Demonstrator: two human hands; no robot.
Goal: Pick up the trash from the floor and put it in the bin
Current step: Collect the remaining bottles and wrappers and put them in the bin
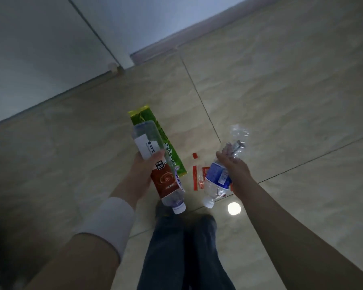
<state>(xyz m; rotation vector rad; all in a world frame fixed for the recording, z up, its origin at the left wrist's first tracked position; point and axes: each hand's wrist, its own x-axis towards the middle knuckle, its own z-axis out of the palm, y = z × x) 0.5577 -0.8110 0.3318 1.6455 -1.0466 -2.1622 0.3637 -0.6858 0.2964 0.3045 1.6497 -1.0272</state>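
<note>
At the bottom centre of the frame we are standing on the tiled floor (281, 101), our legs (182, 248) pointing up the picture. Just above them, left of centre, our left hand (144, 170) is gripping a brown-label bottle (162, 174), cap toward us; the green wrapper (155, 139) behind it may be in the same grip or lying on the floor, and we cannot tell which. Right of centre, our right hand (237, 170) is closing around a crushed blue-label bottle (218, 176), cap toward us, with crumpled clear plastic (237, 141) bunched above the fingers.

Between the two hands, red wrappers (195, 172) are lying on the floor, partly hidden behind the blue-label bottle.

Farther up, a wall (50, 49) is filling the upper left. No bin is in view.

Judgement: we are in the collecting step, both hands loaded. The next move calls for either pinching the red wrappers with spare fingers or carrying the load to the bin first, then returning.
</note>
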